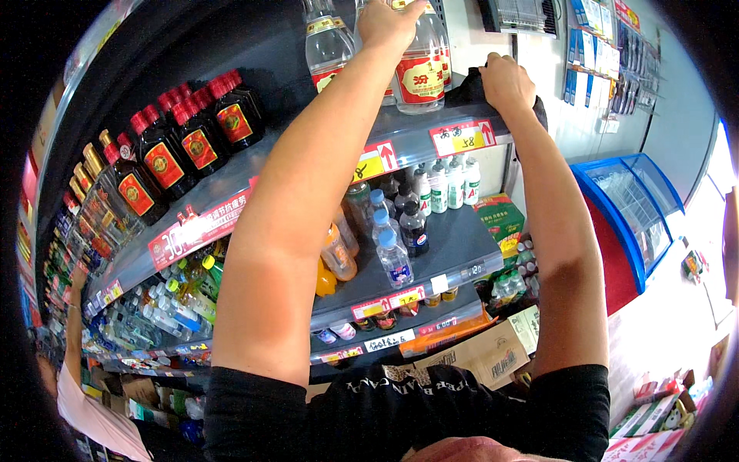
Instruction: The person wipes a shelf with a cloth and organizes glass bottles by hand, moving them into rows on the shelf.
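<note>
At the top edge, my left hand (389, 25) is closed around the upper part of a clear glass bottle (421, 81) with a red and white label; the fingertips are partly cut off. This bottle stands on the top shelf, and another clear bottle (327, 48) is left of my wrist. To the right, my right hand (508, 83) is curled over a black cloth (466, 91) bunched at the shelf's end. My forearm hides part of the bottle row.
Dark red-capped bottles (163, 158) line the shelf at left. Lower shelves carry drink bottles (394, 258) and white bottles (439, 191). At right stands a blue-edged clear case (627, 212). Cardboard (481, 354) lies below. Another person's arm (73, 331) reaches in at far left.
</note>
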The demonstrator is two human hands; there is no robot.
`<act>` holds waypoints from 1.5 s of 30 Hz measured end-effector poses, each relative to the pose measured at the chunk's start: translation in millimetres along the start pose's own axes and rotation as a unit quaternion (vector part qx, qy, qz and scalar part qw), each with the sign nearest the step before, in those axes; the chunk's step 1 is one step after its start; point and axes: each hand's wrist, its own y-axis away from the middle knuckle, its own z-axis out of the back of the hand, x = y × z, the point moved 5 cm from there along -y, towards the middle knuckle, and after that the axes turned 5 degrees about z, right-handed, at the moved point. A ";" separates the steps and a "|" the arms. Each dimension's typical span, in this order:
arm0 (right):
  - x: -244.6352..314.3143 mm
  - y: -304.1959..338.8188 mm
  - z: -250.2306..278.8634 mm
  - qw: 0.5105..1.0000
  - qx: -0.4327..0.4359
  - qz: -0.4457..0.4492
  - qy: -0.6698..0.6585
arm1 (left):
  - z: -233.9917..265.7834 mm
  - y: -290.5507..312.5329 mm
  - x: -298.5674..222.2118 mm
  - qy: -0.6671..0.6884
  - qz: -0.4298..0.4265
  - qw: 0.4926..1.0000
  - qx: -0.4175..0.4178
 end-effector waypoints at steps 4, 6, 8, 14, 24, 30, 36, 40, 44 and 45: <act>5.0 -1.2 -4.4 1.000 0.022 0.005 -0.012 | 18.6 10.5 0.7 0.010 0.024 1.000 -0.002; -2.8 -5.1 -5.1 0.999 0.034 -0.001 -0.016 | 55.2 6.1 -18.3 0.053 -0.036 0.991 0.116; -17.3 -10.8 -6.4 0.999 -0.002 0.006 -0.034 | 101.2 23.1 -26.2 0.143 -0.104 0.972 0.153; -80.8 -26.5 15.5 0.886 -0.238 -0.072 -0.392 | 249.1 91.4 43.1 0.019 -0.140 0.981 0.133; 86.1 -16.9 117.9 0.710 -0.238 -0.051 -0.661 | 385.5 150.0 153.1 -0.321 -0.065 0.940 0.095; 242.4 -42.4 48.1 0.923 -0.021 0.120 -0.365 | 399.2 147.9 190.2 -0.350 -0.041 0.928 0.123; 328.0 25.4 -52.0 0.822 0.374 0.428 -0.042 | 396.9 148.3 190.4 -0.354 -0.067 0.926 0.111; 319.3 -10.6 -97.3 0.835 0.339 0.432 0.019 | 393.2 147.4 190.6 -0.334 -0.093 0.931 0.113; 398.5 -7.9 -139.1 0.777 0.353 0.487 0.184 | 413.4 150.5 204.9 -0.373 -0.056 0.919 0.112; 397.7 -22.4 -164.3 0.763 0.327 0.534 0.163 | 412.3 150.6 203.7 -0.368 -0.060 0.921 0.112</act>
